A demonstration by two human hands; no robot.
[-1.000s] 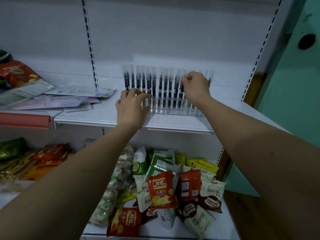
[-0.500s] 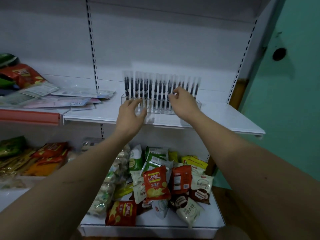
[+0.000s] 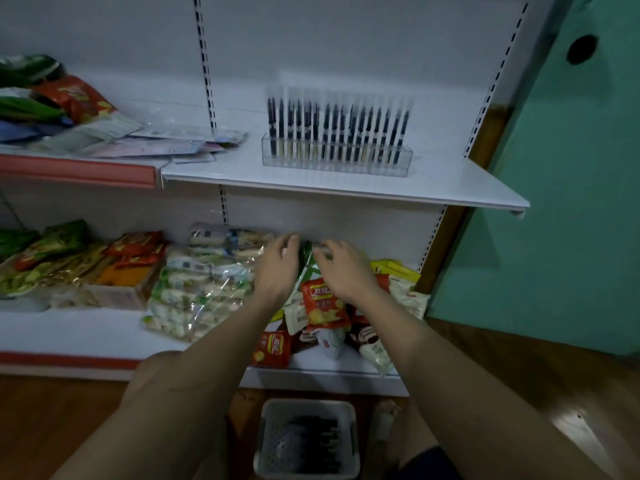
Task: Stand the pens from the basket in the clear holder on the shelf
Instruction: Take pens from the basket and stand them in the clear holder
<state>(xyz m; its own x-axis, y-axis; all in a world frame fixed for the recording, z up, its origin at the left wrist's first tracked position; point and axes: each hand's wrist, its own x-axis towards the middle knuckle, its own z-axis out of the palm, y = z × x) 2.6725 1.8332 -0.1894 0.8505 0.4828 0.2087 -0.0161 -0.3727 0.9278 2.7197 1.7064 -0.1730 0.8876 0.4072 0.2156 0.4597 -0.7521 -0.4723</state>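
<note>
Clear plastic holder (image 3: 337,157) on the shelf (image 3: 450,183) stands well filled with upright pens (image 3: 337,131). Below, the basket (image 3: 306,439) sits on the floor with more dark pens inside. Left hand (image 3: 277,268) and right hand (image 3: 341,270) hang apart from the holder, fingers loosely curled, apparently holding nothing. Best next: reach down, pinch one pen near its middle, keep it vertical over a free slot.

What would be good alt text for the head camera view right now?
A clear holder full of upright black pens stands on a white shelf. Below it, the left hand and right hand hover over snack packets, and a grey basket sits on the floor.
</note>
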